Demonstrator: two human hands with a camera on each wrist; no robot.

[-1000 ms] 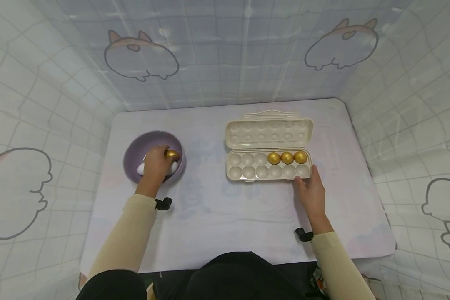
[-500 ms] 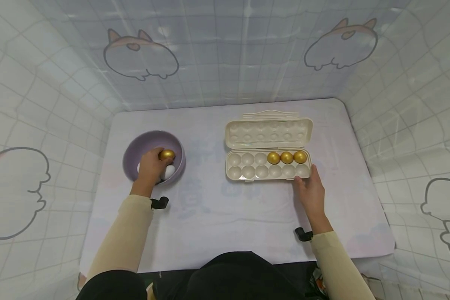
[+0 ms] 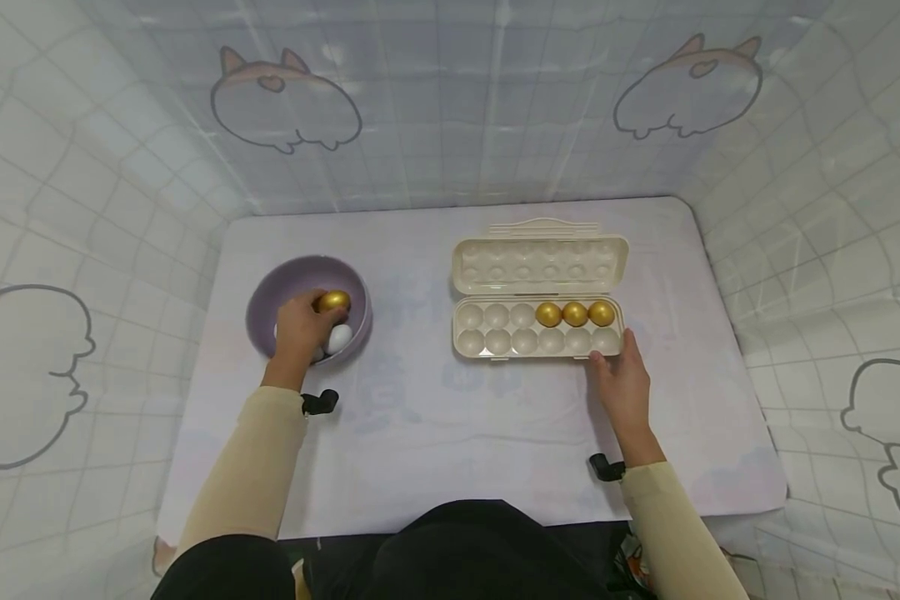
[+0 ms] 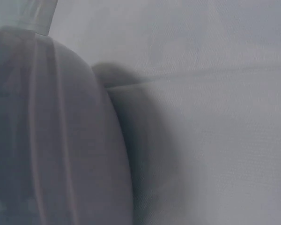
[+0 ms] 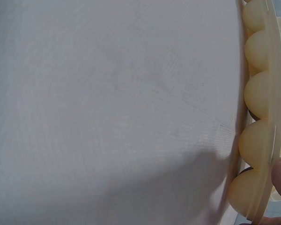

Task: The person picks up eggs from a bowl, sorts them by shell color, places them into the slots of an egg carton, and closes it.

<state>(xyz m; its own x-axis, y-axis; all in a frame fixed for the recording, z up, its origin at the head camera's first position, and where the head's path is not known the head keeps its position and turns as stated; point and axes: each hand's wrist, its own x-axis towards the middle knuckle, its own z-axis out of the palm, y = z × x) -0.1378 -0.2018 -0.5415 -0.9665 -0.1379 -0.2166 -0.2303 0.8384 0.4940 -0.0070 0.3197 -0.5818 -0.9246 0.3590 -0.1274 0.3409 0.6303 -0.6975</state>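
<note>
Bowl point(image 3: 300, 271) holds white eggs point(image 3: 338, 338), left fingers point(image 3: 309, 298) a gold egg point(image 3: 335, 300), right fingers point(image 3: 630, 343) a carton point(image 3: 510, 328) of three gold eggs point(image 3: 575, 314).

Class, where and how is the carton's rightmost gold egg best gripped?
From above, probably pinch the rightmost gold egg front and back: its round top is exposed, while another gold egg sits close on its left.

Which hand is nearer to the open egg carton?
Right. The right hand grips the egg carton at its near right corner; the left hand is farther away, at the purple bowl, holding a golden egg.
</note>
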